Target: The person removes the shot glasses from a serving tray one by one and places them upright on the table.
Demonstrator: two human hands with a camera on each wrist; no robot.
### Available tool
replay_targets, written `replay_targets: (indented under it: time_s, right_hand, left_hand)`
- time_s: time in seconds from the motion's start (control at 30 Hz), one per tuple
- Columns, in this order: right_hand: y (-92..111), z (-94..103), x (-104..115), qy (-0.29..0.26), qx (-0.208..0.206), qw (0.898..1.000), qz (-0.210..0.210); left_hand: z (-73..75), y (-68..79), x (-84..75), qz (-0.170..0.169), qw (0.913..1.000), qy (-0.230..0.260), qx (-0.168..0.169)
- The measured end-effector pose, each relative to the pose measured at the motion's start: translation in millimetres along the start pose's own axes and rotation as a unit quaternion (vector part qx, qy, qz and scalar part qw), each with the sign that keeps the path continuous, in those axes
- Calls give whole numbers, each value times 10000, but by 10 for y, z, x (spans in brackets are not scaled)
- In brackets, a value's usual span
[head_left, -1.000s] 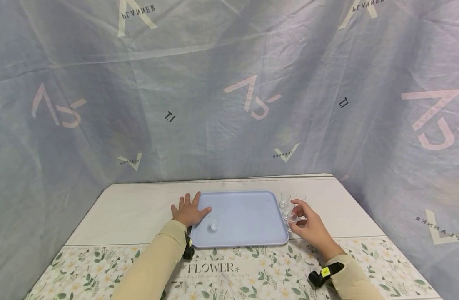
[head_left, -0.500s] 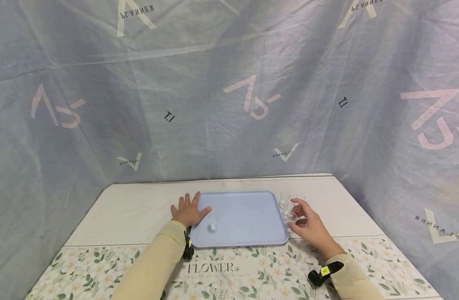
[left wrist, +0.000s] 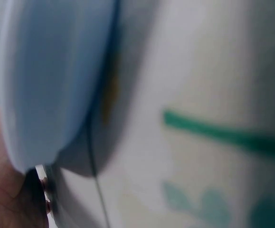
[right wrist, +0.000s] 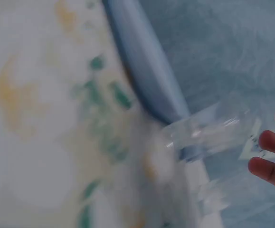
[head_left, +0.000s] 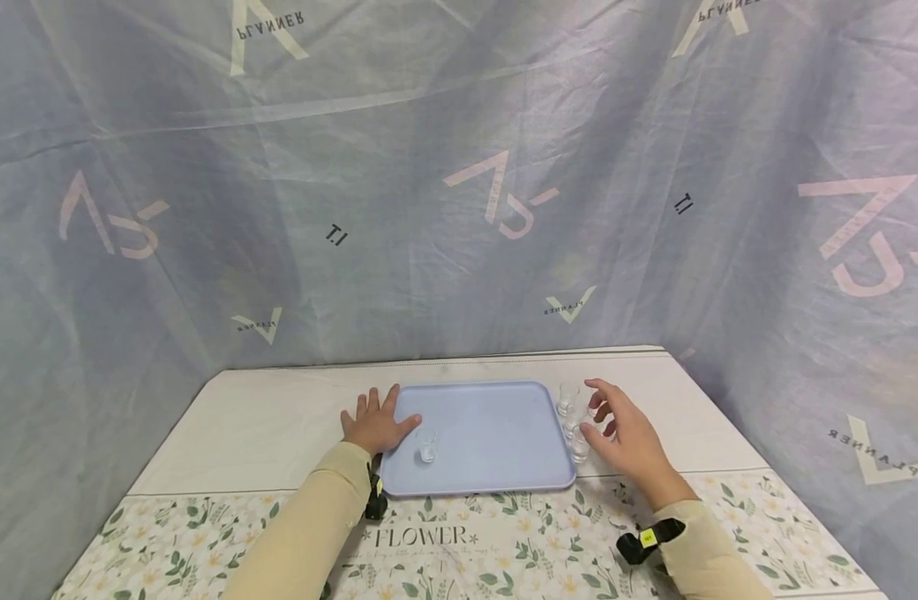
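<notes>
My left hand (head_left: pixel 376 427) lies with spread fingers on the left rim of a pale blue tray (head_left: pixel 489 433). A small clear shot glass (head_left: pixel 427 447) stands on the tray's left part, close to my left thumb. Just past the right rim, several more clear glasses stand on the table, among them a near one (head_left: pixel 581 445) and a far one (head_left: pixel 567 398). Over them hovers my right hand (head_left: pixel 630 433), thumb and fingers apart and holding nothing. In the right wrist view, its fingertips (right wrist: pixel 270 142) are separate from a blurred glass (right wrist: pixel 208 128). The hand partly hides some glasses.
A white cloth with a floral front band (head_left: pixel 444 558) covers the table. Grey printed fabric (head_left: pixel 399 208) hangs behind and at both sides. In the left wrist view, the tray's edge (left wrist: pixel 56 85) appears close up.
My right hand has let go of the near glass and moved slightly back and away, its thumb and fingers now wider apart. The left hand stays on the tray rim.
</notes>
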State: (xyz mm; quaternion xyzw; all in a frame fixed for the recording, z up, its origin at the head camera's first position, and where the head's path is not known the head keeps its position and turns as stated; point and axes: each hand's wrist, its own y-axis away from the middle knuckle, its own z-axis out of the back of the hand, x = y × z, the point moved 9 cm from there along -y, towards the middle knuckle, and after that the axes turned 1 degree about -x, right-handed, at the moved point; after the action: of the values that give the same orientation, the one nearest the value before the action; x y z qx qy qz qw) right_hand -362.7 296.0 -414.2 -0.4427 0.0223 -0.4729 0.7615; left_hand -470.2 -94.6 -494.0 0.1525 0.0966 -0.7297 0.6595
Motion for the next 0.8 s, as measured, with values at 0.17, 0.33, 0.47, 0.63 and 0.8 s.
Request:
replay_targets:
  time_s: [0.17, 0.33, 0.47, 0.63, 0.8]
  right_hand:
    - [-152, 83, 121, -127, -320, 9993, 142]
    - [-247, 15, 193, -623, -400, 9971, 161]
    - [-310, -117, 249, -1003, -289, 9944, 140]
    - [-376, -311, 356, -1364, -59, 9906, 32]
    - [-424, -522, 490, -1934, 102, 9810, 61]
  left_hand:
    - [6, 1, -2, 36, 10000, -4, -10]
    - [7, 25, -26, 32, 10000, 31, -5]
    - [2, 31, -31, 5, 10000, 12, -26]
    - [-10, 11, -15, -14, 10000, -19, -27]
    - [-21, -22, 3, -10, 10000, 39, 0]
